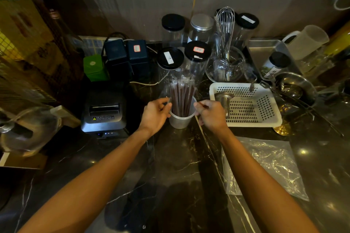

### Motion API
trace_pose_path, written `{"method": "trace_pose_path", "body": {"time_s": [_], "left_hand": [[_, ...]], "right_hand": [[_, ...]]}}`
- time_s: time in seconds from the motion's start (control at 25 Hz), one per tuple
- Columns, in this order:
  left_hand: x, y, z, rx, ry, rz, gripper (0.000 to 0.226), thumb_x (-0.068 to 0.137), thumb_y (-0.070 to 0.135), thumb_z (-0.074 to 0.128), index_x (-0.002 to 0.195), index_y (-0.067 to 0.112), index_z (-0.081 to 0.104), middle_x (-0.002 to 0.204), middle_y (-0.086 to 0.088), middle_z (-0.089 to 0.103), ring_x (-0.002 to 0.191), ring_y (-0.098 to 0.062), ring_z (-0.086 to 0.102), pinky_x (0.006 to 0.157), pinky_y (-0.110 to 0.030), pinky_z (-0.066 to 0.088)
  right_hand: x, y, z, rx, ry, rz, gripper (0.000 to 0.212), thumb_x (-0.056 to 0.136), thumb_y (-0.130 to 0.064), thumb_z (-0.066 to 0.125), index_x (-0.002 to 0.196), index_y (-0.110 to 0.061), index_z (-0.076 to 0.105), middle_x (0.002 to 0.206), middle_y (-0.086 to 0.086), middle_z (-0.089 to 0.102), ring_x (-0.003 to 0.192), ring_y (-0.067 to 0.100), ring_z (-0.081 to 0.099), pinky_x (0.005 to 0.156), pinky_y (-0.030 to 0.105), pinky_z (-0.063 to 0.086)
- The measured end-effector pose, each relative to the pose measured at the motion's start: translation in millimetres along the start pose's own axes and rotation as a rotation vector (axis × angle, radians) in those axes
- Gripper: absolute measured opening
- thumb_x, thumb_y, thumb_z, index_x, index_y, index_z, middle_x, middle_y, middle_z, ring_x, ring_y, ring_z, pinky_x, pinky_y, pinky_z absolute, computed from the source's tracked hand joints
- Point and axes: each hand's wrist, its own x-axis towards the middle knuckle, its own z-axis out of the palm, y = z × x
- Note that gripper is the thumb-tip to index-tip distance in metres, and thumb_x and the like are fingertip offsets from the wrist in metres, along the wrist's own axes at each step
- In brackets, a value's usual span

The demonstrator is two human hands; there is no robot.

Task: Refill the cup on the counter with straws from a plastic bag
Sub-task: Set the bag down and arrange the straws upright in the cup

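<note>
Both hands sit at frame centre, flanking one translucent cup (180, 119): the left hand (156, 114) curls its fingers against the cup's left rim, the right hand (209, 112) curls at the right rim, apparently pinching something thin, though what it is cannot be made out. A bundle of dark wrapped straws (182, 98), too blurred to count, stands upright in the cup. One flattened clear plastic bag (272, 162) lies on the dark marble tabletop (170, 166) at lower right, under the right forearm. Right of the cup sits one white perforated basket (251, 108); to the left, one black receipt printer (104, 111) bearing a yellow warning label, unreadable. Six lidded clear jars (170, 58) cluster behind, some with illegible stickers. The tabletop's near stretch lies open.
</note>
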Motion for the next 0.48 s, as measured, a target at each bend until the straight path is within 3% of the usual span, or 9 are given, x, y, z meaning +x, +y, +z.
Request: {"method": "trace_pose_path", "body": {"time_s": [0.24,0.36,0.48], "left_hand": [[3,-3,0,-0.022,-0.002,-0.032,0.035,0.103,0.024,0.059,0.137,0.014,0.06,0.085,-0.005,0.074,0.08,-0.012,0.075,0.088,-0.041,0.063],[-3,-2,-2,-0.01,0.103,-0.031,0.045,0.1,0.034,0.064,0.141,0.019,0.053,0.087,-0.004,0.069,0.081,-0.015,0.072,0.079,-0.033,0.062],[-17,12,4,-0.007,0.186,0.117,0.028,0.098,0.036,0.066,0.121,0.023,0.059,0.077,0.004,0.061,0.069,-0.008,0.063,0.065,-0.028,0.056]], "right_hand": [[1,1,0,0.023,0.002,0.014,0.033,0.105,-0.027,0.062,0.087,-0.001,0.072,0.078,0.013,0.074,0.048,0.013,0.061,0.055,0.033,0.056],[-6,0,-5,0.037,0.01,0.021,0.034,0.104,-0.034,0.062,0.092,-0.004,0.072,0.081,0.013,0.074,0.051,0.011,0.062,0.051,0.025,0.055],[-21,4,-20,0.047,0.017,-0.008,0.029,0.104,-0.033,0.062,0.092,-0.008,0.07,0.081,0.017,0.072,0.053,0.008,0.063,0.049,0.02,0.054]]}}
